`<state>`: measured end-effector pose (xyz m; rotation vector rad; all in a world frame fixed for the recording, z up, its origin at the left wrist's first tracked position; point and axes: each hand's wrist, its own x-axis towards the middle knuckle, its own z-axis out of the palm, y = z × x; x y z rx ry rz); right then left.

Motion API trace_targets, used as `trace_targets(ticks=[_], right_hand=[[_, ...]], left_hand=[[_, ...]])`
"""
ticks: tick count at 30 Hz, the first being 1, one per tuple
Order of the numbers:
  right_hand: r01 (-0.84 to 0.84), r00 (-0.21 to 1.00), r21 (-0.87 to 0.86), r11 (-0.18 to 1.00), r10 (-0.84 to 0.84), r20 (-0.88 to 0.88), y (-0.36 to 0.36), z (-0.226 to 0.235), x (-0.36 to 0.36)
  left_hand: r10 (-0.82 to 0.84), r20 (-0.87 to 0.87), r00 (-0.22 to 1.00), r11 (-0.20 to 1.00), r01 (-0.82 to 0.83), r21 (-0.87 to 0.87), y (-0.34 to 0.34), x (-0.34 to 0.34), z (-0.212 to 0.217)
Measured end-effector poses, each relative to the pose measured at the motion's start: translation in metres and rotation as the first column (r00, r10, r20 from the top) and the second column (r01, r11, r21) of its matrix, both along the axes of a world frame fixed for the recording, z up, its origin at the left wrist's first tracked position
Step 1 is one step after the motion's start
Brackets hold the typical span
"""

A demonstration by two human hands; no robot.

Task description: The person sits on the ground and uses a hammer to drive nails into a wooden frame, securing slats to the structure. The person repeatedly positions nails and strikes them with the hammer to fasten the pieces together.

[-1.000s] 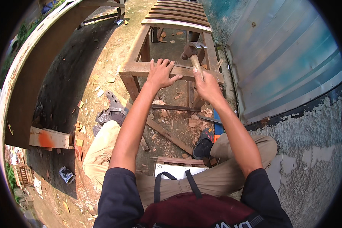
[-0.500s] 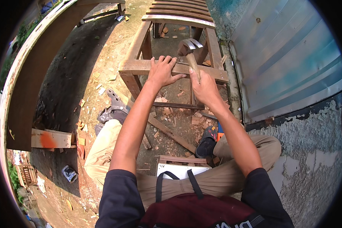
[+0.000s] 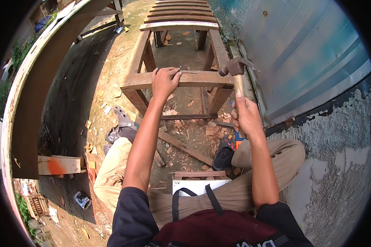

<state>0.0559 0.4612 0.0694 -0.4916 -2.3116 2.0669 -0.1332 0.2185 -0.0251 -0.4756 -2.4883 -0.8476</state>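
In my right hand (image 3: pixel 248 117) is a claw hammer (image 3: pixel 239 84) with a pale wooden handle and a rusty brown head. It is held upright beside the right end of the rail, its claw pointing right. My left hand (image 3: pixel 165 84) rests on the near top rail (image 3: pixel 204 78) of a wooden frame (image 3: pixel 136 61), fingers drawn together. A tiny shiny tip shows at the fingertips; what they pinch is too small to name. Just right of them, a thin dark strip (image 3: pixel 188 72) lies along the rail's top.
Slats (image 3: pixel 181 13) cover the frame's far part. Right stand a metal sheet (image 3: pixel 301 53) and a rough wall (image 3: pixel 338 156). Wood scraps and a loose batten (image 3: pixel 185 148) lie on the ground between my legs. A large board (image 3: pixel 24 103) rises at left, near a can (image 3: pixel 82 200).
My right hand has swung the hammer right and back, away from the rail's middle. My left hand's spread fingers have drawn together on the rail. The view has shifted slightly.
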Motion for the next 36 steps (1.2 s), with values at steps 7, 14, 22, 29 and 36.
trace_targets(ticks=[7,14,22,29,36], right_hand=[[0.143,0.986,-0.120,0.982,-0.131,0.104,0.055,0.008,0.058],[0.290,0.940,-0.353,0.890,-0.195,0.281,0.069,-0.023,0.061],[0.293,0.921,-0.411,0.863,-0.139,0.365,0.078,-0.044,0.067],[0.289,0.919,-0.419,0.861,-0.126,0.375,0.079,-0.040,0.067],[0.240,0.927,-0.424,0.873,-0.077,0.366,0.074,-0.044,0.066]], left_hand=[[-0.059,0.090,0.994,0.825,-0.003,0.565,0.023,0.009,0.010],[-0.387,0.142,0.911,0.757,0.227,0.612,0.102,0.035,0.042],[-0.375,-0.067,0.925,0.925,0.378,0.035,0.143,0.030,0.008],[-0.318,-0.371,0.872,0.947,0.308,-0.086,0.157,0.031,-0.012],[-0.313,-0.394,0.864,0.947,0.318,-0.053,0.156,0.030,-0.016]])
